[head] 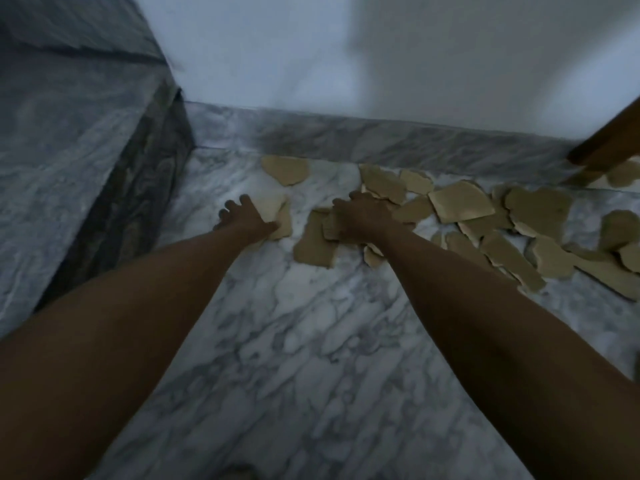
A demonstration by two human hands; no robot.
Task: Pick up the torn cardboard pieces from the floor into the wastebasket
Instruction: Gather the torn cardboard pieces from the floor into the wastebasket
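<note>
Several torn brown cardboard pieces [460,202] lie scattered on the marble floor [311,358] along the far wall, most of them to the right. My left hand [242,218] holds one pale piece [273,209] at the left end of the scatter, thumb against its lower edge. My right hand [360,216] lies on a small heap of pieces [317,244] in the middle, fingers curled over them. One lone piece [285,169] sits by the skirting. No wastebasket is in view.
A grey marble block or step [69,161] rises at the left. A marble skirting [381,140] and a white wall [381,57] close the far side. A brown wooden leg [609,140] slants in at the upper right.
</note>
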